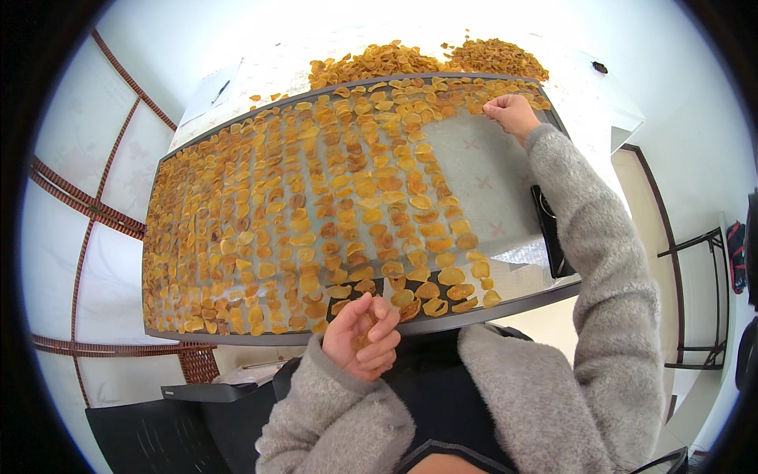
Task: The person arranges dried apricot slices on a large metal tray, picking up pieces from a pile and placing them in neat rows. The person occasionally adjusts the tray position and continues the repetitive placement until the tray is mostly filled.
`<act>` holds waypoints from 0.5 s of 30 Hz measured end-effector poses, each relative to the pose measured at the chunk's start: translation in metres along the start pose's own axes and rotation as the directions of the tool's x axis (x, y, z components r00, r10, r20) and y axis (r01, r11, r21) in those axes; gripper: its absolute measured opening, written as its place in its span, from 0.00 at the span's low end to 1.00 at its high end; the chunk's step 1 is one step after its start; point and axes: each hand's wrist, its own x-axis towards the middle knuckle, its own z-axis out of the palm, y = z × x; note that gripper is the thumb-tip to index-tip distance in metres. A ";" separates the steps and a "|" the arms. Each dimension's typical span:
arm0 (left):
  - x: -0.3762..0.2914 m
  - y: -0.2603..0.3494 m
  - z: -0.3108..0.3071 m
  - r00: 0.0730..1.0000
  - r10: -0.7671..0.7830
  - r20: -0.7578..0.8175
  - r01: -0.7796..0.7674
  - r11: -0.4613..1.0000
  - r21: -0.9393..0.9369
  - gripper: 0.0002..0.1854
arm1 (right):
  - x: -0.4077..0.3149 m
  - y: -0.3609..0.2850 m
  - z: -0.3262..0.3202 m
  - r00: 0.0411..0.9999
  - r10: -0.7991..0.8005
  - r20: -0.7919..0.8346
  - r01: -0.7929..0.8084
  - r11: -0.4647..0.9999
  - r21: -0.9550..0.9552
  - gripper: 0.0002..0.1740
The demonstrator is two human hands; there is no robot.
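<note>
Thin dried yellow-orange slices [367,188] lie in rows over a large see-through panel with a dark frame [491,312]. At the panel's far right, my right hand [513,116] has thumb and fingertips pinched at the edge of one dried slice [476,109]. My left hand [366,339] is palm-up above the near edge, fingers curled around a few slices [360,342]. Those in the palm are partly hidden by the fingers.
Behind the panel, two heaps of slices, one larger-pieced [379,62] and one finer [497,57], rest on a white patterned tablecloth [284,50]. A black phone-like object [548,237] is by my right forearm. A pen [221,91] lies on paper at left.
</note>
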 end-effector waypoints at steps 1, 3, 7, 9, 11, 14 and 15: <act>0.000 0.001 0.000 1.000 0.004 -0.005 -0.004 1.000 0.000 0.19 | 0.007 0.005 0.003 1.000 0.004 -0.006 -0.004 1.000 -0.007 0.10; 0.001 0.004 -0.004 1.000 0.003 0.028 -0.003 1.000 0.028 0.20 | 0.018 0.012 0.008 1.000 0.007 -0.006 -0.007 1.000 -0.020 0.10; 0.002 0.006 -0.002 1.000 0.023 0.012 -0.023 0.999 0.025 0.21 | 0.034 0.021 0.019 0.999 -0.021 -0.028 0.019 0.997 -0.078 0.10; 0.003 0.007 -0.003 0.999 0.028 0.018 -0.028 0.999 0.023 0.21 | 0.037 0.024 0.022 0.999 -0.024 -0.043 0.019 0.994 -0.111 0.10; 0.003 0.008 -0.004 0.999 0.032 0.024 -0.033 0.999 0.023 0.21 | 0.038 0.022 0.025 0.999 0.001 -0.043 -0.007 0.991 -0.135 0.10; 0.005 0.009 -0.005 0.999 0.029 0.037 -0.030 0.999 0.029 0.21 | 0.038 0.020 0.024 0.999 -0.010 -0.047 0.001 0.981 -0.193 0.10; 0.005 0.009 -0.006 0.999 0.030 0.040 -0.031 0.999 0.030 0.21 | 0.038 0.018 0.024 0.999 -0.001 -0.052 -0.009 0.982 -0.191 0.10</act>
